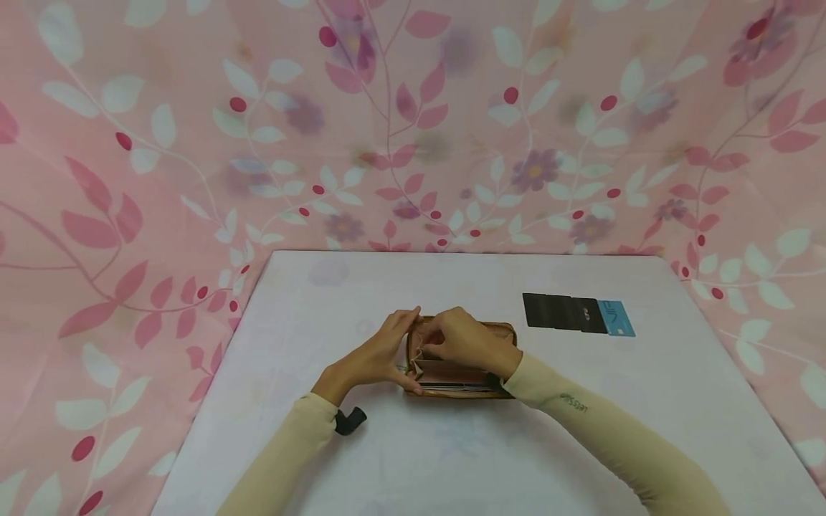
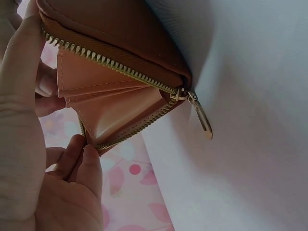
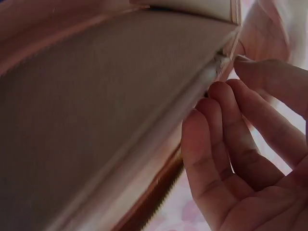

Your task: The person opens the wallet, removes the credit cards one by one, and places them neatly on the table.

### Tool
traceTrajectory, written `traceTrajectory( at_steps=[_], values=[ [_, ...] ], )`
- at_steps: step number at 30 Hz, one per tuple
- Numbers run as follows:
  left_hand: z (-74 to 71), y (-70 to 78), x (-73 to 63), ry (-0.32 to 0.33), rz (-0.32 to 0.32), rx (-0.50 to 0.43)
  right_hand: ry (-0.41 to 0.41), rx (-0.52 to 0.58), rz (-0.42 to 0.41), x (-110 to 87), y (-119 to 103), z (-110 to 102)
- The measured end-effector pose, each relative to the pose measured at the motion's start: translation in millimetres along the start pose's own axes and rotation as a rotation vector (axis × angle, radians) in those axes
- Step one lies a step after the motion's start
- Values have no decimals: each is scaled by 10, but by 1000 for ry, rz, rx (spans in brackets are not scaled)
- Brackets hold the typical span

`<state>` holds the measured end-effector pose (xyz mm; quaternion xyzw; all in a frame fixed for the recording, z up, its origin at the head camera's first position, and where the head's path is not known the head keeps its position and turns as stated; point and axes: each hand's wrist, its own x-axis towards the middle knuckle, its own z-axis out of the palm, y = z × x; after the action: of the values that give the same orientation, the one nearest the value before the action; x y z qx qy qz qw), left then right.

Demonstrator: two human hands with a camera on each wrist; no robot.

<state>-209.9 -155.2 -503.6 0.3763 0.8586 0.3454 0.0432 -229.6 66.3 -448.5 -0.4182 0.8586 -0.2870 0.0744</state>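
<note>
Gripping the unzipped brown wallet on the table, the left hand has thumb and fingers spread wide around one end. The right hand's fingers are bent and bunched close against the tan inner divider; whether they pinch it I can't tell. A metal zipper pull dangles clear of the left fingers. Well right of the right fingers lie black cards and a blue card.
</note>
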Motion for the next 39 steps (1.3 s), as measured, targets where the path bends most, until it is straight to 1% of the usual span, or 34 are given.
traceTrajectory(
  at_steps=[2,5,11,16,20,23,25,31,35,39],
  values=[
    [3,-2,-1,-1,2,0,-23,-3,9,8,-8,28],
    [6,-2,-3,-2,-1,-1,-35,1,21,3,-22,44],
    [11,8,1,9,8,-7,-49,-32,18,-31,-14,31],
    [20,10,7,1,11,2,-42,-65,29,-91,4,18],
    [15,12,1,7,13,20,-14,-132,-5,-118,1,44],
    [10,11,-3,15,15,23,0,-177,-43,-106,1,70],
    [11,6,-6,15,13,23,0,-199,-53,-88,4,80],
    [15,-2,-8,12,14,16,11,-198,-93,-55,1,56],
    [21,-5,1,19,20,17,15,-179,-70,-78,-8,17],
    [20,-8,3,15,19,18,-5,-208,-49,-110,-6,19]
  ],
)
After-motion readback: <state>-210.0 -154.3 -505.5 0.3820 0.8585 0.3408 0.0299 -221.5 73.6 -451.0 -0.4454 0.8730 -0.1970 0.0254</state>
